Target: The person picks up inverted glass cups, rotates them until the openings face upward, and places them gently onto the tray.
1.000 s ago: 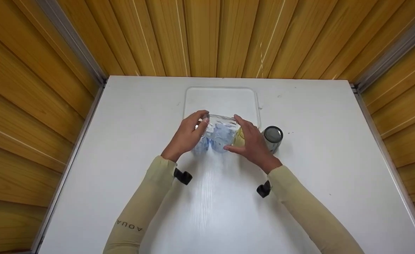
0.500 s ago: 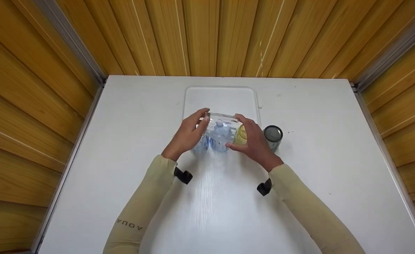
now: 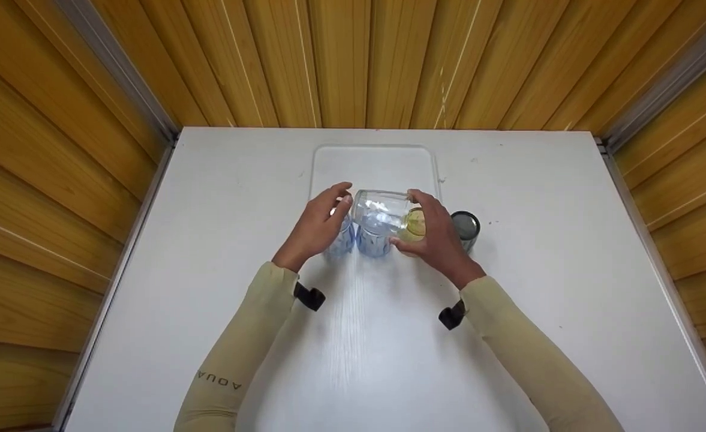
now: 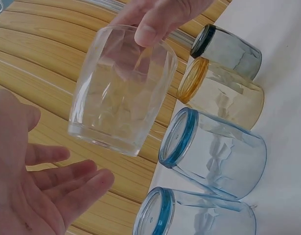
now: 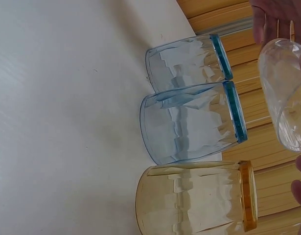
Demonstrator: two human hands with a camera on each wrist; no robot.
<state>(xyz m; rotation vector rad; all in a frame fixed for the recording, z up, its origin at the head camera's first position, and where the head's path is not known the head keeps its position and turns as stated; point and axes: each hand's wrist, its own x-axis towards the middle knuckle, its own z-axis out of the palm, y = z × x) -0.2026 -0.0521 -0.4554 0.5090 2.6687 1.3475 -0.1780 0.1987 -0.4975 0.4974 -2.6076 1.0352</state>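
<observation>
My right hand [image 3: 439, 234] grips a clear glass tumbler [image 3: 381, 210] near its rim, thumb on one side and fingers on the other. The tumbler lies sideways in the air, its thick base towards my left hand [image 3: 318, 227]. In the left wrist view, a gap shows between the left hand's loosely extended fingers [image 4: 86, 191] and the tumbler. Below, a row of upside-down tumblers stands on the table: a blue one [image 3: 342, 241] partly behind the left hand, another blue one [image 3: 373, 243], a yellow one [image 5: 194, 198] and a dark grey one [image 3: 465, 227].
Behind the row lies a white tray [image 3: 373, 146] with rounded corners on the white table [image 3: 353, 336]. Wood-patterned panels [image 3: 341, 66] rise along the back and both sides of the table. Each wrist bears a small black camera [image 3: 311, 297].
Earlier both hands were at the clear tumbler. My left hand has come off it, while the right hand has shifted the tumbler slightly to the right and turned it a little.
</observation>
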